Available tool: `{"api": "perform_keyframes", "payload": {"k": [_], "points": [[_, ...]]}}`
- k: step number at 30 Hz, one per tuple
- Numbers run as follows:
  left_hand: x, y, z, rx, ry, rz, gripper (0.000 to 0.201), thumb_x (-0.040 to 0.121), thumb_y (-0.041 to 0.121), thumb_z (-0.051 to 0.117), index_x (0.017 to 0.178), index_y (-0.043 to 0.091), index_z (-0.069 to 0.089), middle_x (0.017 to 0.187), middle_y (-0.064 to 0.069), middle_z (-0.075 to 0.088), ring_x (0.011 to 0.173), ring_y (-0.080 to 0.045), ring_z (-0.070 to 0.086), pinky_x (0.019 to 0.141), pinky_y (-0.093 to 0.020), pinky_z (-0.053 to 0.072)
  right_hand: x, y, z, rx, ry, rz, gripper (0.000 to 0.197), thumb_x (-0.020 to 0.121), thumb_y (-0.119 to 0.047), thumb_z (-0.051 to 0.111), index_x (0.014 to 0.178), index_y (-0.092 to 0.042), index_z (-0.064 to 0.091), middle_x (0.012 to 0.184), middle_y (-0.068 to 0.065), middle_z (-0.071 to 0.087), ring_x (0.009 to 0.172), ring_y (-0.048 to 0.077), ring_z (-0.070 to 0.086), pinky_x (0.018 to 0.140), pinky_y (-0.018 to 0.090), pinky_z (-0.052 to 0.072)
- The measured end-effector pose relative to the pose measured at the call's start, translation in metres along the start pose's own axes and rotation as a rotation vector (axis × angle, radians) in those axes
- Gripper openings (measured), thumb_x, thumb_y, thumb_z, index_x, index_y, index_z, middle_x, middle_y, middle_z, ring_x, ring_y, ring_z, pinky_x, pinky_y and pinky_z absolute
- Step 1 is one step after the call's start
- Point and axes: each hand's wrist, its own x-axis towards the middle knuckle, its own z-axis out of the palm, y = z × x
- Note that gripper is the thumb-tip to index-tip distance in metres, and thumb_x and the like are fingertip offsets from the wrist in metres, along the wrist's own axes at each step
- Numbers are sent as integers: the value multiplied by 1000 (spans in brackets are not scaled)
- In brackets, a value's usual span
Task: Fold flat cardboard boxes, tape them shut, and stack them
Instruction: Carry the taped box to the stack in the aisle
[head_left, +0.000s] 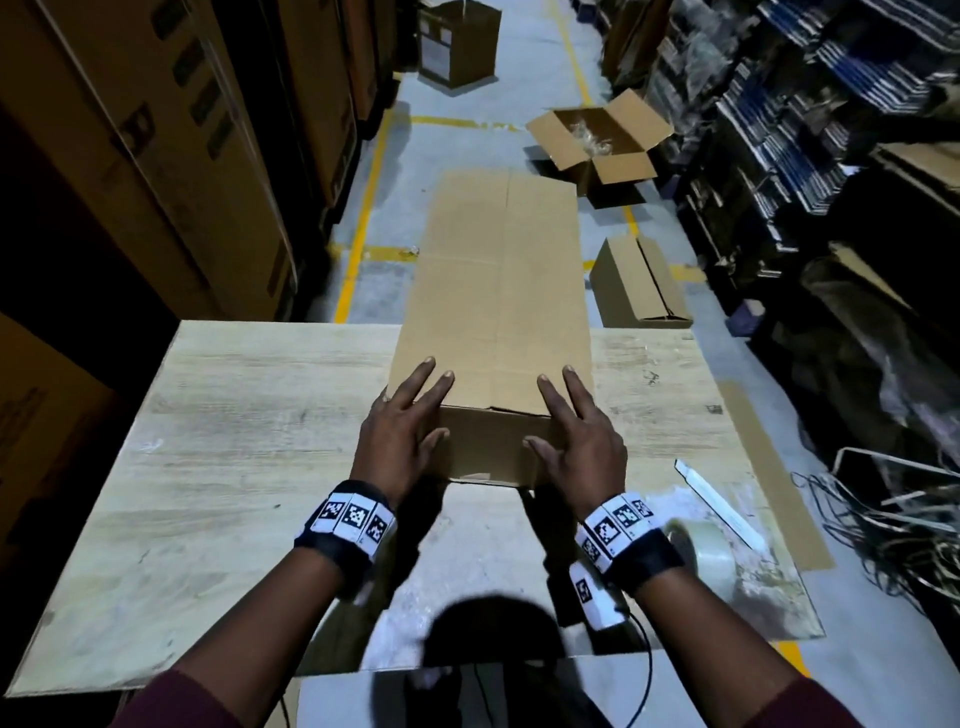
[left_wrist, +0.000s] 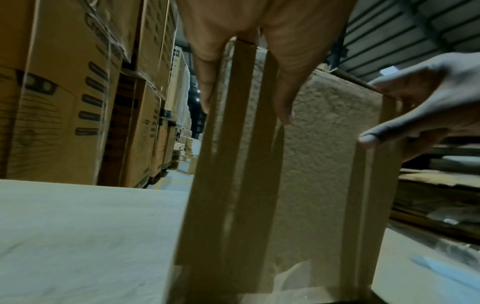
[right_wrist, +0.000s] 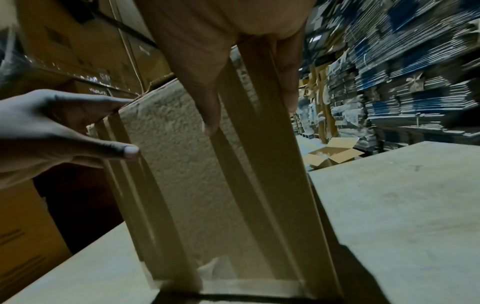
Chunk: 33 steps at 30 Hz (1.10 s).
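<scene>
A person's left hand (head_left: 397, 434) and right hand (head_left: 582, 436) rest on the near end of a flattened cardboard box (head_left: 498, 291) lying on a pale wooden table (head_left: 234, 441), its far end reaching out past the table's far edge. Fingers of both hands lie straight and spread on top of the cardboard, thumbs against the raised near flap (head_left: 491, 444); the wrist views show each hand straddling a side edge of that flap. On the grey floor (head_left: 519, 98) beyond, an open carton (head_left: 597, 137) holds crumpled clear plastic (head_left: 589, 135), a closed carton (head_left: 636, 283) lies on its side, and a taller printed box (head_left: 457, 44) stands farther back. A roll of clear tape (head_left: 698, 548) and a white strip (head_left: 719, 504) lie at the table's right. Stacked cartons (head_left: 171, 130) line the left; dark shelving (head_left: 831, 130) lines the right.
</scene>
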Motion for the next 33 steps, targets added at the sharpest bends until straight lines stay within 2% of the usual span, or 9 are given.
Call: {"api": "perform_keyframes", "payload": {"k": [3, 7, 14, 18, 21, 22, 26, 30, 33], "points": [[2, 18, -8, -29, 38, -20, 68, 84, 15, 77, 144, 34, 51, 158, 15, 36, 119, -25, 60, 107, -45, 43, 3, -3, -21, -4, 47, -13, 79, 81, -34, 83, 150, -41, 45, 163, -13, 32, 119, 32, 61, 85, 42, 54], [23, 53, -31, -17, 90, -6, 68, 78, 17, 81, 138, 36, 57, 150, 19, 46, 106, -30, 62, 95, -42, 52, 14, -1, -63, 29, 64, -12, 77, 78, -37, 85, 146, -41, 50, 157, -17, 41, 120, 26, 62, 90, 38, 50], [58, 134, -46, 19, 91, 94, 66, 77, 24, 83, 136, 39, 58, 145, 21, 51, 118, -18, 62, 91, -39, 54, 25, 39, -137, 152, 159, -59, 75, 69, -35, 90, 138, -38, 60, 149, -15, 52, 129, 13, 59, 100, 45, 51], [66, 211, -19, 27, 137, 148, 67, 77, 24, 83, 137, 39, 57, 145, 20, 51, 116, -22, 62, 91, -41, 54, 20, 105, -188, 204, 221, -133, 74, 70, -35, 90, 138, -37, 61, 148, -14, 53, 130, 10, 57, 101, 44, 51], [71, 287, 10, 90, 207, 161, 70, 76, 18, 81, 137, 39, 57, 146, 21, 50, 113, -24, 62, 84, -29, 46, 12, 168, -236, 194, 275, -187, 72, 72, -35, 90, 138, -35, 61, 148, -14, 54, 128, 9, 59, 98, 30, 46], [73, 317, 24, 101, 230, 158, 71, 75, 16, 81, 137, 39, 57, 145, 21, 50, 113, -25, 62, 82, -28, 44, 10, 195, -255, 190, 290, -208, 71, 72, -35, 89, 138, -35, 61, 147, -14, 54, 127, 11, 59, 98, 30, 47], [86, 418, 74, 70, 237, 186, 74, 72, 13, 77, 137, 41, 56, 146, 22, 50, 114, -24, 62, 89, -35, 51, -2, 293, -315, 166, 357, -227, 73, 71, -35, 89, 138, -34, 60, 146, -13, 56, 123, 17, 63, 96, 45, 55], [110, 505, 130, 49, 226, 208, 77, 69, 9, 78, 135, 42, 58, 144, 23, 51, 108, -24, 64, 84, -27, 45, -16, 381, -374, 115, 400, -181, 73, 71, -36, 89, 138, -34, 61, 145, -15, 56, 120, 17, 65, 92, 37, 53], [132, 546, 164, 42, 186, 233, 78, 67, 9, 79, 135, 42, 58, 144, 23, 52, 110, -23, 64, 85, -28, 47, -16, 432, -397, 120, 391, -158, 73, 70, -34, 91, 137, -31, 62, 144, -12, 58, 125, 11, 61, 95, 35, 53]]}}
